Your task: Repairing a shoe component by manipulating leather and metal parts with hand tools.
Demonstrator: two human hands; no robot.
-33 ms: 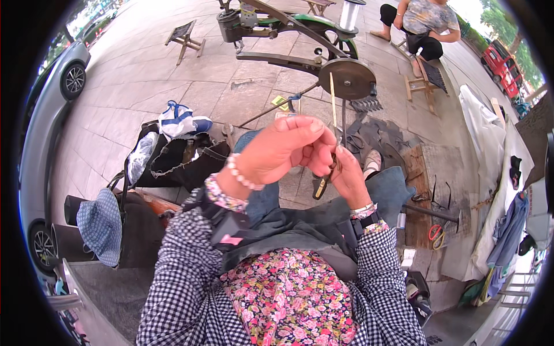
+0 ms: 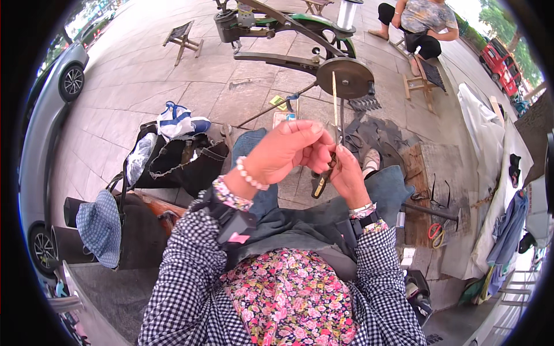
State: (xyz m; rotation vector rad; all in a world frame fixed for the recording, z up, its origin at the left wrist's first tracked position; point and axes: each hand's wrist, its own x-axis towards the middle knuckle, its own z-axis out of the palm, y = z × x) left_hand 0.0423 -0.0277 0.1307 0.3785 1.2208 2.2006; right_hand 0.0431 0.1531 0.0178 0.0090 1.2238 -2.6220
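Note:
Both my hands are raised together over my lap. My left hand (image 2: pixel 285 151) is curled, and its fingertips pinch the lower end of a thin pale strip (image 2: pixel 334 98) that stands upright, with a dark thin strip (image 2: pixel 342 118) beside it. My right hand (image 2: pixel 351 176) presses against the left one from the right. It grips a small dark-handled tool (image 2: pixel 319 185) that hangs down between the hands. The exact contact points are hidden by my fingers. A bead bracelet circles my left wrist, and my sleeves are checked.
A hand-cranked stitching machine with a round wheel (image 2: pixel 345 78) stands ahead. A black bag (image 2: pixel 179 164) and a blue hat (image 2: pixel 99 228) are at my left, and a grey car (image 2: pixel 55 92) is further left. Red-handled scissors (image 2: pixel 434 232) lie at the right. A person (image 2: pixel 424 23) sits beyond, by wooden stools (image 2: pixel 183 36).

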